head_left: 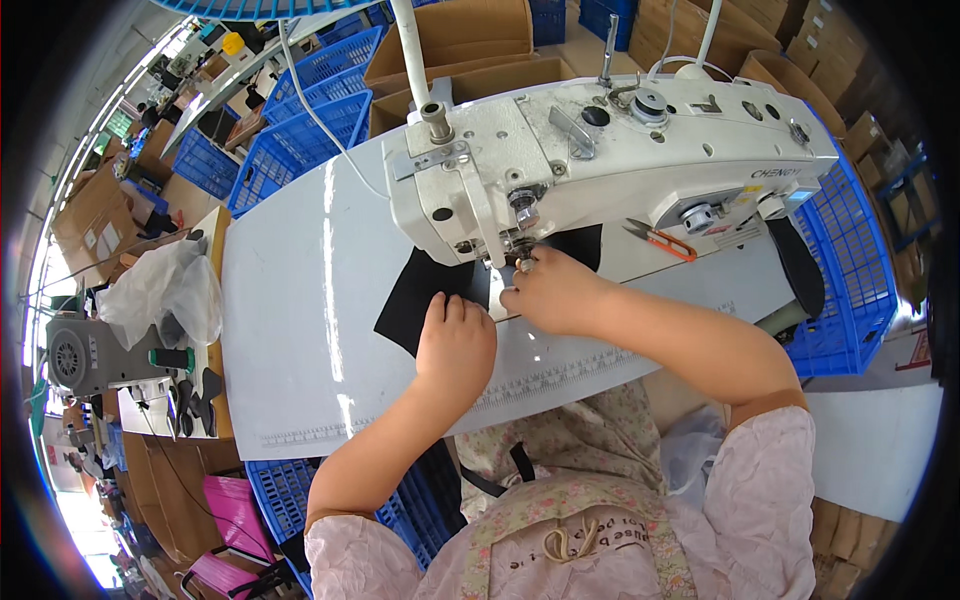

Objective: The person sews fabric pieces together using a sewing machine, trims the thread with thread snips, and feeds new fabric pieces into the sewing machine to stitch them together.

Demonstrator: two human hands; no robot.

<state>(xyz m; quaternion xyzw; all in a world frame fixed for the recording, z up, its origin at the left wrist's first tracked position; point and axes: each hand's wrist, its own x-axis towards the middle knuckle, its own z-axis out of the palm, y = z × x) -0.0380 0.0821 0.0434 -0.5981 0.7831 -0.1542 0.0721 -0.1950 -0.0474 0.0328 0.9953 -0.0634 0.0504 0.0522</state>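
Observation:
A white sewing machine (560, 150) stands across the table, its needle area over a piece of black fabric (415, 300). My left hand (457, 342) lies on the fabric's near edge, fingers flat and pressing down. Close to the presser foot, my right hand (562, 290) is closed, thumb and fingers bent together; what they pinch is hidden from view. A second dark piece of cloth (580, 246) shows behind my right hand, under the machine arm; whether it joins the first cannot be told. Orange-handled thread snips (662, 240) lie on the machine bed to the right.
The pale tabletop (275, 330) has a printed ruler along its near edge. Black flat pieces (797, 268) hang at the right end by a blue crate (850, 270). To the left stand a side table with a plastic bag (165, 290) and a green-ended spool (172, 358).

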